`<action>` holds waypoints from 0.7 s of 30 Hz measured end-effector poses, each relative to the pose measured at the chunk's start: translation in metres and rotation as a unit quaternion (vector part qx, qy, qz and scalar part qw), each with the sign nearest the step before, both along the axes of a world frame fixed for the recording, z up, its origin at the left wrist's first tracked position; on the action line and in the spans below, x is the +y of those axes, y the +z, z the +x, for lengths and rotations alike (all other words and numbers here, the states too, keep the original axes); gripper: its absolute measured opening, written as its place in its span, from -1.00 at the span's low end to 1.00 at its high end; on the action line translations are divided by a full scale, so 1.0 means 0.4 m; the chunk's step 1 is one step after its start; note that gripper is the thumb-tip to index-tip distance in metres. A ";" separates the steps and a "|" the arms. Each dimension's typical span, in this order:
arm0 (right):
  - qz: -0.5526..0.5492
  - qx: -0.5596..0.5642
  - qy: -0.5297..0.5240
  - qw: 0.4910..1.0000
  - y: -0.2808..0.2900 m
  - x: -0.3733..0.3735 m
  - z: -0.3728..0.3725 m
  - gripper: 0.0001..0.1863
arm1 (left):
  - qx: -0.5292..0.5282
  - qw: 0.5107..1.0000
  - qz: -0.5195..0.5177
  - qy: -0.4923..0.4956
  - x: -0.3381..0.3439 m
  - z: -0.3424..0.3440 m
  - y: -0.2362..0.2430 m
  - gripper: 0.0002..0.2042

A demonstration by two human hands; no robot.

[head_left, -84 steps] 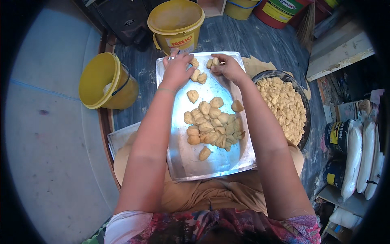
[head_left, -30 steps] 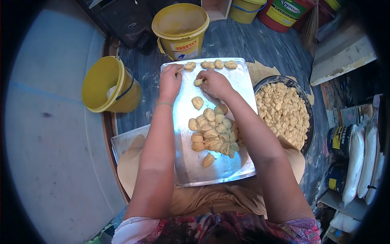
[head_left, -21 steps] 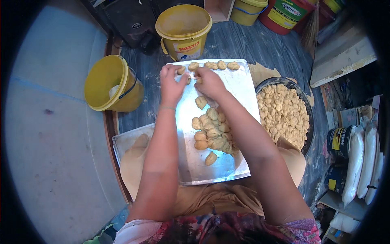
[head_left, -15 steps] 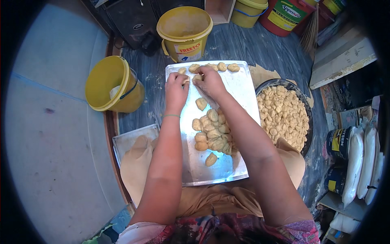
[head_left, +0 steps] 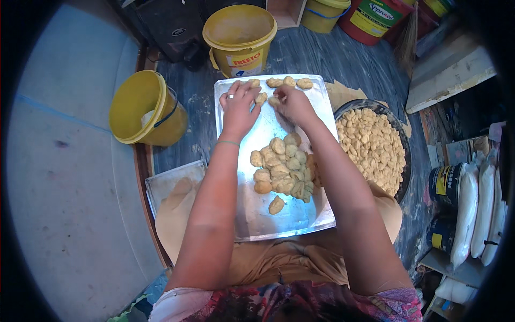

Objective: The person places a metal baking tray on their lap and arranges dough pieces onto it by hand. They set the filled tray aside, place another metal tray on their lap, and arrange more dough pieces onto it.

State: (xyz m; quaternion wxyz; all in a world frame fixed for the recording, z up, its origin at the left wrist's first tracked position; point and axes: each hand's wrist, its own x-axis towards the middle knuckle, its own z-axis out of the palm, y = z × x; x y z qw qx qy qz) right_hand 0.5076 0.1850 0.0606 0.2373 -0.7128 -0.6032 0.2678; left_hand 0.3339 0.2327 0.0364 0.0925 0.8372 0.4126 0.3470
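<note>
A metal tray rests on my lap with a heap of tan dough pieces in its middle and lower part and a row of similar pieces along its far edge. My left hand is at the tray's far left, fingers spread over pieces there, one piece beside its thumb. My right hand is closed in a pinch on a dough piece just right of that one. My left fingers partly hide the left end of the row.
Yellow buckets stand left and beyond the tray. A round dark pan piled with pieces is at right on brown paper. A broom, a white board, long white bags and another tray surround me.
The row along the far edge has formed since the earliest frame. My left fingers have opened out since half a second ago. The lone piece above the heap has left that spot.
</note>
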 end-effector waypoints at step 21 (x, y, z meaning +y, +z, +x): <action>-0.021 0.033 0.176 0.984 0.015 -0.088 0.038 -0.59 | 0.063 0.998 0.016 -0.019 0.010 0.030 -0.007 -0.70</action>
